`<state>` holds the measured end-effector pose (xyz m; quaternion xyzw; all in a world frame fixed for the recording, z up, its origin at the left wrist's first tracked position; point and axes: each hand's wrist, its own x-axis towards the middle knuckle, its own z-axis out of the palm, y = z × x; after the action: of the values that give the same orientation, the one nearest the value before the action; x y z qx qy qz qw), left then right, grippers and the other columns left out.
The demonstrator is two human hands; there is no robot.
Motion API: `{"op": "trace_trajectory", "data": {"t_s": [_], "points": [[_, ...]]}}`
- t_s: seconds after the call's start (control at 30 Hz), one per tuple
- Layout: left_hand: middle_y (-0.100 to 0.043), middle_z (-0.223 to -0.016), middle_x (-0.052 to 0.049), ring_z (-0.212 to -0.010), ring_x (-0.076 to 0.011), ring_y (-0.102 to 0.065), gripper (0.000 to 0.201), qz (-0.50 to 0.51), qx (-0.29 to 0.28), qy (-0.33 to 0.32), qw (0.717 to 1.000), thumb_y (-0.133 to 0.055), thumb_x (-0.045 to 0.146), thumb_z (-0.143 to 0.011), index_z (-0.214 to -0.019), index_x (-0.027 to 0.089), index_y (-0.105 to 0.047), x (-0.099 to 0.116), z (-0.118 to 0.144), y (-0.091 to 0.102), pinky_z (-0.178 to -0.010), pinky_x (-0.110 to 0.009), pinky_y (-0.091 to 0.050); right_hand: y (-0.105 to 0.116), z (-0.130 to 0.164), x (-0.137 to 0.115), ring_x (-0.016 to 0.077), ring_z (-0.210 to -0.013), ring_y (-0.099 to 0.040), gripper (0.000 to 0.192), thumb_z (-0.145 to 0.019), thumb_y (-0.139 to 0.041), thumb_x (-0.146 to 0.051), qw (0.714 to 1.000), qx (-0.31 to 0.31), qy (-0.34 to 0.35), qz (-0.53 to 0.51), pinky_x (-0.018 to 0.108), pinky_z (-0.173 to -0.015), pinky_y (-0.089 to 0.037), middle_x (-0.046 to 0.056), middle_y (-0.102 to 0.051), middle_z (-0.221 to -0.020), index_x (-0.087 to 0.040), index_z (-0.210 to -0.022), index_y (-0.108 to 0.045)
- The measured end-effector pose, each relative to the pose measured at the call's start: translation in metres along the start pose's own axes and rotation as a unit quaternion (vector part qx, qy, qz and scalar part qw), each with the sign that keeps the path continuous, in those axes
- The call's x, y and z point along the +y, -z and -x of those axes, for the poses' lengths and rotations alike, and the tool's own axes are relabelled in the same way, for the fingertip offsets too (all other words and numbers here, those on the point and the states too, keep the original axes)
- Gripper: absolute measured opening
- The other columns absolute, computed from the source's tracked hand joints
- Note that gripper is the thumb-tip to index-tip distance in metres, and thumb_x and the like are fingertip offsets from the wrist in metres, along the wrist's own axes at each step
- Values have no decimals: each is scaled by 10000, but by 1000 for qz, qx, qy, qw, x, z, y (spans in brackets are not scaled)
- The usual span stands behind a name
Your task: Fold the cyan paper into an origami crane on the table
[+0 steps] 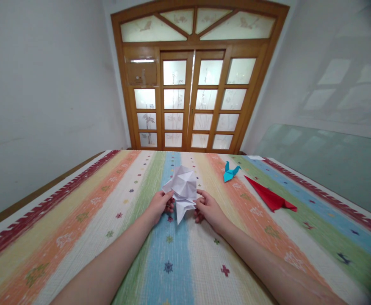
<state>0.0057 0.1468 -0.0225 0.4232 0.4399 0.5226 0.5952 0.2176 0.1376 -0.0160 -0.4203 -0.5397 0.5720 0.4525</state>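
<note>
A white folded-paper piece [184, 185] is held up over the middle of the striped tablecloth, between my two hands. Its upper part is broad and creased, and a pointed flap hangs down below. My left hand [161, 206] pinches its left edge between thumb and fingers. On the other side, my right hand [208, 210] grips the right edge near the lower flaps, fingers curled under. Parts of the fingertips are hidden behind the paper.
To the right on the striped tablecloth [169, 271] lie a blue origami crane [230, 172] and a red folded-paper plane [269, 196]. A wooden door with glass panes [190, 97] stands beyond the table's far edge. Walls rise on both sides.
</note>
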Motion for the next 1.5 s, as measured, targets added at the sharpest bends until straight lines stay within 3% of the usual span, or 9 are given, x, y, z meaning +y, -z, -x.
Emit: {"op": "trace_trajectory", "data": {"t_s": [0.43, 0.6, 0.83, 1.0, 1.13, 1.23, 1.33, 1.4, 1.5], "points": [[-652, -685, -45, -557, -148, -631, 224, 34, -65, 95, 993, -665, 320, -818, -924, 125, -633, 19, -2, 32, -465, -231, -533, 8, 0, -5, 106, -408, -522, 596, -783, -668, -365, 999, 11, 37, 5, 232, -388, -479, -110, -503, -626, -241, -1334, -475], [-699, -779, -50, -640, -157, -672, 238, 11, -19, 53, 998, -655, 256, -773, -983, 150, -618, 21, -7, 41, -579, -261, -575, 14, -4, -4, 92, -441, -501, 626, -786, -634, -342, 998, 19, 57, 16, 214, -435, -443, -108, -490, -641, -224, -1372, -451], [-635, -697, 7, -501, -126, -579, 232, -112, 51, -18, 992, -689, 184, -710, -903, 177, -562, 10, -15, 39, -481, -232, -485, 16, -3, -4, 100, -448, -426, 414, -807, -567, -306, 987, 11, 105, 120, 227, -454, -361, -93, -454, -624, -214, -1211, -587], [-670, -881, -31, -593, -131, -576, 417, -247, 96, -108, 958, -725, 100, -655, -1045, 192, -609, 7, -11, 32, -600, -250, -480, 20, -2, -3, 124, -541, -434, 185, -774, -571, -205, 958, -3, 169, 232, 250, -552, -324, -62, -457, -575, -204, -890, -715], [-627, -1101, -71, -874, -198, -599, 638, -334, 134, -180, 916, -720, 68, -648, -1251, 238, -599, 14, -1, 27, -820, -292, -451, 20, 1, -3, 134, -510, -428, 171, -796, -590, -213, 934, -14, 195, 298, 265, -562, -320, -62, -454, -526, -224, -892, -732], [-632, -967, -55, -886, -221, -583, 449, -376, 138, -202, 894, -668, 151, -761, -1201, 235, -642, 19, 5, 25, -844, -304, -415, 19, 3, -6, 161, -600, -499, 228, -821, -615, -249, 921, -1, 216, 324, 284, -625, -378, -23, -561, -653, -236, -1022, -720], [-601, -742, -15, -738, -211, -562, 273, -406, 118, -206, 883, -626, 267, -847, -1114, 241, -679, 21, 10, 22, -765, -290, -393, 20, 2, -8, 220, -868, -590, 280, -860, -609, -282, 905, -1, 251, 344, 340, -811, -436, 58, -658, -933, -240, -1121, -699], [-577, -664, 3, -665, -205, -545, 275, -419, 102, -204, 879, -653, 332, -843, -1104, 252, -684, 21, 12, 20, -716, -278, -379, 20, 1, -7, 250, -1001, -589, 282, -896, -585, -306, 892, -16, 270, 362, 385, -914, -422, 91, -666, -1045, -239, -1146, -696], [-575, -622, 13, -621, -205, -546, 357, -431, 81, -198, 877, -728, 349, -781, -1124, 259, -688, 17, 15, 17, -674, -268, -371, 19, -1, -5, 265, -1006, -596, 297, -925, -564, -345, 887, -43, 266, 375, 419, -935, -418, 107, -687, -1045, -239, -1161, -708]]}}
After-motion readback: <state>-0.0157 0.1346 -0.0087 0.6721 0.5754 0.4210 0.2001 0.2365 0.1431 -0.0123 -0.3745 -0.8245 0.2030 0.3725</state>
